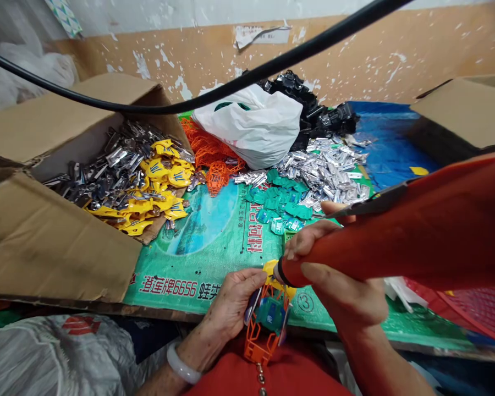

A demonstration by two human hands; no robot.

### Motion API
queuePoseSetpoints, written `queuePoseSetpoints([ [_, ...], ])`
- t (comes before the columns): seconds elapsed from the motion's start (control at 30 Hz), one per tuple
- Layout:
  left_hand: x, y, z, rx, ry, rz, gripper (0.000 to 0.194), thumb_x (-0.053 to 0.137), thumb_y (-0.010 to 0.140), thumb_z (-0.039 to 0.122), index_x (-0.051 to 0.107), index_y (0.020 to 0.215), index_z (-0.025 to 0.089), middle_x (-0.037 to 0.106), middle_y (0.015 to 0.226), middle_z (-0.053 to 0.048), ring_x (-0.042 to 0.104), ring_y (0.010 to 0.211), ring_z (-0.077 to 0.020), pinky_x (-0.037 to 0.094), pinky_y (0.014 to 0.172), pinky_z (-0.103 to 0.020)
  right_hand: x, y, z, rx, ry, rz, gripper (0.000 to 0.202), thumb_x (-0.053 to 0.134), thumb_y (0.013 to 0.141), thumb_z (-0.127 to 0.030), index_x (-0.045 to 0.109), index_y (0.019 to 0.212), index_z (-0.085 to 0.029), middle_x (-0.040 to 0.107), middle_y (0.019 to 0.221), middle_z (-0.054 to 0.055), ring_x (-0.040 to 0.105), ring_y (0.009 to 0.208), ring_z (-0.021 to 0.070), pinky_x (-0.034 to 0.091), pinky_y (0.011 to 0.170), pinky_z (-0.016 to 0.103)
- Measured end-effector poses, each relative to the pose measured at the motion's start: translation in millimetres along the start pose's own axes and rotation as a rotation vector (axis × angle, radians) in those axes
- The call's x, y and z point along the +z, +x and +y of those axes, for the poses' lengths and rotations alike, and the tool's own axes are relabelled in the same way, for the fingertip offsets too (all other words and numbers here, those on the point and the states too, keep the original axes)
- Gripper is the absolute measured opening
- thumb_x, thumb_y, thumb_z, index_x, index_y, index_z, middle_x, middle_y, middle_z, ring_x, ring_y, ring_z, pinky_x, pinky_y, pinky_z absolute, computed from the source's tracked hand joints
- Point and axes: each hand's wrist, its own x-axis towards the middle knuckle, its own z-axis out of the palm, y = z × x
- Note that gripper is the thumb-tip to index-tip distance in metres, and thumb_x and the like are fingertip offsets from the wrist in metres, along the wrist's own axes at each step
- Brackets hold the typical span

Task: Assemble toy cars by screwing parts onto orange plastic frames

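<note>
My left hand (pixel 233 300), with a pale bangle at the wrist, pinches the edge of a toy car body (pixel 268 316) low in front of me. The car has an orange lattice frame, a green middle piece, silvery sides and a yellow part (pixel 272 269) at its far end. My right hand (pixel 346 291) is wrapped round a large red electric screwdriver (pixel 379 236) that lies slantwise. Its tip meets the yellow part, and the bit itself is hidden. Beyond my right hand lies a pile of green pieces (pixel 280 201).
At left a cardboard box (pixel 66 242) spills silvery and yellow parts (pixel 157 181). Silvery pieces (pixel 330 170), orange frames (pixel 216 176), a white bag (pixel 256 121) and black parts (pixel 297 88) lie farther back. A black cable (pixel 181 107) crosses above. A red basket (pixel 474 313) stands at right.
</note>
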Motion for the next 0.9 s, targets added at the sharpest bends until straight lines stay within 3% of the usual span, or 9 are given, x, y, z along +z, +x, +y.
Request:
queuePoseSetpoints([
  [0.2,1.9,-0.5,1.2,0.010,0.007,0.017,0.035,0.085,0.060,0.036,0.075,0.079,0.008,0.069,0.058,-0.004,0.057,0.048,-0.0109,0.045,0.049,-0.021,0.7,-0.2,2.1,-0.027,0.019,-0.040,0.015,0.074,0.069,-0.029,0.062,0.079,-0.030,0.060,0.070,-0.001,0.059,0.070,0.0207,0.054,0.066,0.043],
  [0.63,6.9,-5.2,3.7,0.047,0.080,0.035,0.039,0.083,0.059,0.042,0.076,0.077,0.009,0.069,0.058,-0.005,0.056,0.049,-0.0122,0.041,0.049,-0.022,2.0,-4.2,3.6,-0.041,-0.032,-0.045,0.047,0.071,0.066,-0.011,0.056,0.103,-0.034,0.061,0.073,-0.004,0.060,0.067,0.0211,0.054,0.068,0.045],
  [0.77,9.3,-7.5,4.8,0.049,0.094,0.043,0.039,0.083,0.058,0.044,0.077,0.078,0.010,0.070,0.061,-0.005,0.056,0.051,-0.0122,0.041,0.052,-0.022,3.5,-4.2,0.5,-0.049,-0.052,-0.107,0.047,0.068,0.067,-0.009,0.054,0.104,-0.033,0.062,0.072,-0.003,0.061,0.065,0.0211,0.053,0.064,0.042],
  [0.9,9.1,-8.0,3.6,0.074,0.107,0.051,0.037,0.083,0.059,0.044,0.077,0.075,0.011,0.070,0.060,-0.004,0.054,0.050,-0.0112,0.040,0.050,-0.021,4.5,-2.3,-2.9,-0.023,-0.102,-0.097,0.034,0.068,0.065,-0.010,0.056,0.090,-0.031,0.060,0.068,-0.003,0.061,0.064,0.0206,0.054,0.064,0.042],
])
